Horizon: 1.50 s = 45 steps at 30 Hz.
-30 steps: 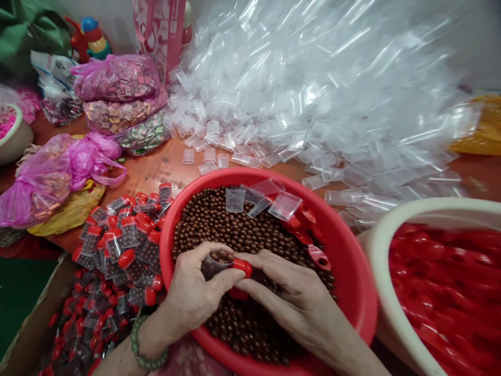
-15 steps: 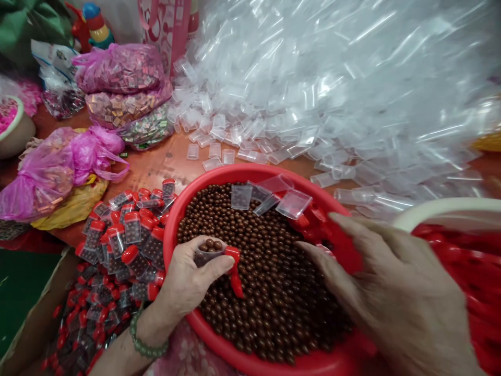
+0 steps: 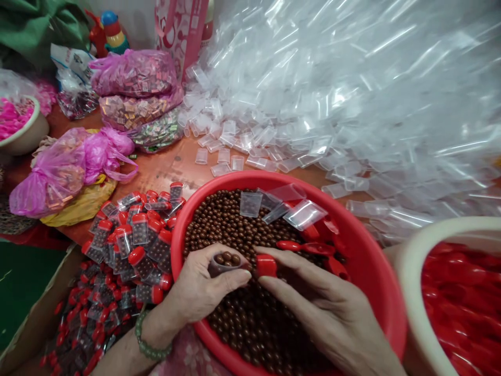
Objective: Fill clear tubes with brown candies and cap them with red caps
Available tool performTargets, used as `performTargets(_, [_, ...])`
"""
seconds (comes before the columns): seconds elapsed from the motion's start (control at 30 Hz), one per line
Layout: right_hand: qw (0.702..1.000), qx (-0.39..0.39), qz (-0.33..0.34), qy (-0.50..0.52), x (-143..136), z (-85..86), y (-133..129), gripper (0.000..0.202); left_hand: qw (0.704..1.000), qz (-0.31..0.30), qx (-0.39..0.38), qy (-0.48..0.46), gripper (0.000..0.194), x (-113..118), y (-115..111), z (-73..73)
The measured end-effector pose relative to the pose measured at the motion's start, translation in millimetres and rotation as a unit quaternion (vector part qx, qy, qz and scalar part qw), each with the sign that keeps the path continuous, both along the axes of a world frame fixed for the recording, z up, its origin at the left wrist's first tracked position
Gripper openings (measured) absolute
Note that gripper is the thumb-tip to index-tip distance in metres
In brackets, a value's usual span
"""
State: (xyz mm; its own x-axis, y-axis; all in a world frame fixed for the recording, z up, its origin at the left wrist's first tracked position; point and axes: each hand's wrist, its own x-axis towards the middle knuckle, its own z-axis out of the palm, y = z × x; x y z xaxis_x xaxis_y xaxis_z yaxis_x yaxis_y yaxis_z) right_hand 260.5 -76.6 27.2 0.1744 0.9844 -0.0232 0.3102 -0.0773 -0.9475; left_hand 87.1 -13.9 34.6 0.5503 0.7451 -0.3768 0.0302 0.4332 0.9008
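Note:
My left hand [image 3: 213, 284] is closed around a small clear plastic container [image 3: 213, 270], its open top showing brown chocolate balls [image 3: 229, 258]. Between the thumb and fingertips of my right hand [image 3: 313, 297] is a red cap [image 3: 266, 265], just right of the container and apart from it. Both hands are over a red basin [image 3: 391, 308] full of the same brown balls. Inside the basin, at its far right side, lie several empty clear containers [image 3: 250, 204] and red plastic pieces [image 3: 319, 248].
Capped, filled containers [image 3: 136, 230] are heaped left of the basin. A large pile of empty clear containers [image 3: 332, 94] covers the back right. At right stands a cream tub [image 3: 410, 261] of red caps [image 3: 462, 297]. Pink bags [image 3: 135, 73] sit at back left.
My right hand has come left from the basin's right side and now holds a red cap close to the container. The red piece that hung beside my left thumb is gone from there.

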Motion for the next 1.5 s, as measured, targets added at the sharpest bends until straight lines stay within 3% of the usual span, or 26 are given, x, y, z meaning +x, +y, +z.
performTargets(0.13, [1.0, 0.014, 0.006, -0.006, 11, 5.8, -2, 0.03, 0.996, -0.083, 0.01, 0.011, 0.017, -3, 1, 6.1])
performTargets(0.23, [0.998, 0.052, 0.034, -0.004, 9, 10.8, 0, 0.033, 0.994, -0.111, 0.01, -0.006, 0.018, -2, 2, 3.7])
performTargets(0.4, [0.995, 0.1, 0.023, -0.008, 3, 12.9, 4, 0.038, 0.994, -0.098, 0.016, -0.037, 0.025, 1, 4, -5.4])
performTargets(0.6, [0.997, 0.071, 0.002, -0.013, 0, 18.6, 10, 0.022, 0.991, -0.119, 0.011, -0.059, 0.027, 1, 5, -3.9])
performTargets(1.0, [0.983, 0.155, 0.096, -0.03, -4, 23.5, 26, 0.044, 0.993, -0.087, -0.023, -0.08, 0.01, 0, 7, -10.1])
performTargets(1.27, [0.984, 0.15, 0.087, -0.049, -6, 19.9, 21, 0.042, 0.991, -0.101, -0.053, -0.076, 0.021, -1, 8, -8.4])
performTargets(1.4, [0.982, 0.144, 0.085, -0.082, -9, 13.0, 19, 0.028, 0.984, -0.115, -0.093, -0.095, 0.035, -1, 8, -12.8])
performTargets(1.5, [0.974, 0.172, 0.1, -0.106, -8, 8.1, 21, 0.034, 0.978, -0.115, -0.13, -0.114, 0.047, -2, 9, -18.0])
